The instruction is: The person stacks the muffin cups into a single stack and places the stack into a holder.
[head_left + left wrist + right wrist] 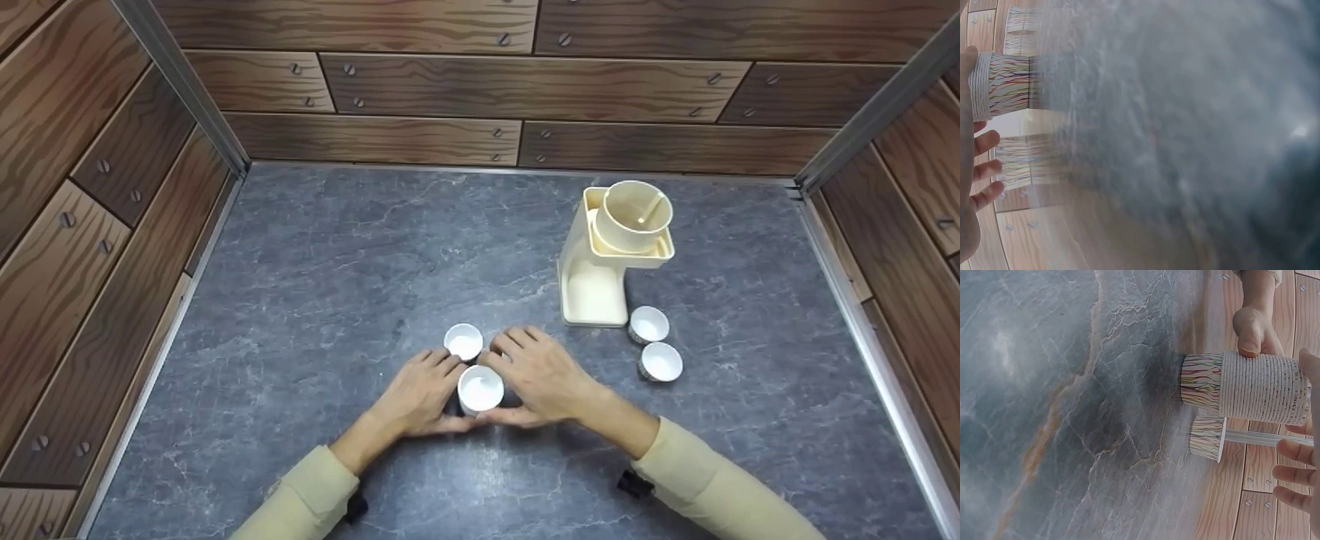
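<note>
A stack of nested paper cups point(481, 390) with white rims and coloured wavy lines stands on the marbled tabletop. My left hand point(426, 396) and right hand point(544, 382) hold it from both sides, thumbs meeting at its near side. Seen from the right wrist, the stack point(1264, 388) is tall, with the left thumb on its rims and the right fingers point(1296, 475) spread beyond. In the left wrist view the left fingertips point(989, 169) reach past the stack point(1009, 84). Just behind it stands one patterned paper cup point(463, 342).
A cream dispenser-like stand point(596, 292) with a round cup-shaped top point(636, 217) is at the back right. Two more paper cups, a farther one point(649, 325) and a nearer one point(661, 363), stand to its front right. Wood-patterned walls point(420, 86) enclose the tabletop.
</note>
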`<action>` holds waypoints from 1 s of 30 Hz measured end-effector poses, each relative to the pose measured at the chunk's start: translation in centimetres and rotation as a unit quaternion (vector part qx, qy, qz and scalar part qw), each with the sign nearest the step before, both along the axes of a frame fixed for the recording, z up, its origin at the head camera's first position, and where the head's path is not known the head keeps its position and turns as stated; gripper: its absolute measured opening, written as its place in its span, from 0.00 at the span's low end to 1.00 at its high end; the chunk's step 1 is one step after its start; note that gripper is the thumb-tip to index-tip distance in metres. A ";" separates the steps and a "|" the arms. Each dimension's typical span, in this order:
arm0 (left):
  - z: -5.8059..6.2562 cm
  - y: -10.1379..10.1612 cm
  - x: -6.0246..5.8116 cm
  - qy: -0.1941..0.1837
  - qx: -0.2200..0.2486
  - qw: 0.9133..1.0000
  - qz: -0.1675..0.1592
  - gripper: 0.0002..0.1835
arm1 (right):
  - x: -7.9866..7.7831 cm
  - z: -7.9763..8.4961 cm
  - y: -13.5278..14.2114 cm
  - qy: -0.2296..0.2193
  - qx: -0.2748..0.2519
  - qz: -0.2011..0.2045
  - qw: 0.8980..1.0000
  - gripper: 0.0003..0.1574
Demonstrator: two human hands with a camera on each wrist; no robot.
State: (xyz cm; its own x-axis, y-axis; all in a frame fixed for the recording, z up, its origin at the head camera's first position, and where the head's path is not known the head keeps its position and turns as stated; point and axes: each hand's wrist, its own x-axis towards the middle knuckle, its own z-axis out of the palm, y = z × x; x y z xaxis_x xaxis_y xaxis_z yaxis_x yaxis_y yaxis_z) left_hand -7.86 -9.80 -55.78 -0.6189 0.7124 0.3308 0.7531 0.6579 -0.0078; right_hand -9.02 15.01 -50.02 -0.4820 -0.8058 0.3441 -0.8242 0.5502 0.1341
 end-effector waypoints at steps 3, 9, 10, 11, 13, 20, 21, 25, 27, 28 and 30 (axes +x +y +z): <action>0.1 0.0 0.1 -0.002 -0.002 1.000 0.000 0.41 | 0.0 -0.2 0.0 0.001 -0.001 -0.001 1.000 0.48; 0.1 0.0 0.1 -0.006 -0.005 1.000 0.001 0.41 | 0.2 -0.2 0.2 0.006 0.000 -0.002 1.000 0.48; 0.0 0.0 0.1 -0.006 -0.004 1.000 0.002 0.41 | 0.3 -0.1 0.2 0.007 0.001 -0.002 1.000 0.49; 0.0 0.0 0.1 -0.006 -0.002 1.000 0.002 0.41 | 0.3 0.0 0.3 0.007 0.000 -0.002 1.000 0.49; 0.0 0.0 0.1 -0.003 0.002 1.000 0.002 0.42 | 0.3 0.2 0.5 0.009 -0.004 -0.002 1.000 0.49; -0.2 0.1 0.0 -0.003 0.007 1.000 0.005 0.43 | 0.2 0.6 1.8 0.020 -0.016 0.003 1.000 0.50; -0.2 0.2 0.0 -0.004 0.007 1.000 0.006 0.43 | 0.2 0.6 2.0 0.021 -0.017 0.003 1.000 0.50; -0.1 0.1 0.0 -0.004 0.008 1.000 0.005 0.44 | 0.1 0.5 3.1 0.026 -0.025 0.003 0.999 0.50; -0.1 0.1 0.0 -0.002 0.009 1.000 0.005 0.44 | 0.1 0.4 3.7 0.031 -0.031 0.002 0.999 0.51; -0.1 0.1 0.0 -0.001 0.010 1.000 0.005 0.44 | 0.0 0.4 4.0 0.032 -0.034 0.002 0.999 0.51; -0.1 0.1 0.1 0.001 0.013 1.000 0.004 0.44 | 0.0 0.4 4.6 0.037 -0.038 0.000 0.999 0.50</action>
State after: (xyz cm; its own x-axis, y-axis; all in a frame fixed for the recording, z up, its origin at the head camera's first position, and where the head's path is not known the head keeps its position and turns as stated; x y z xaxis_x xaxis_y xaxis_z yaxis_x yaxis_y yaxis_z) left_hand -7.81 -9.67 -55.88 -0.6238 0.6990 0.3496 0.7479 0.6638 0.0073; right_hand -9.05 19.59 -49.61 -0.4529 -0.7758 0.4394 -0.8138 0.5610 0.1518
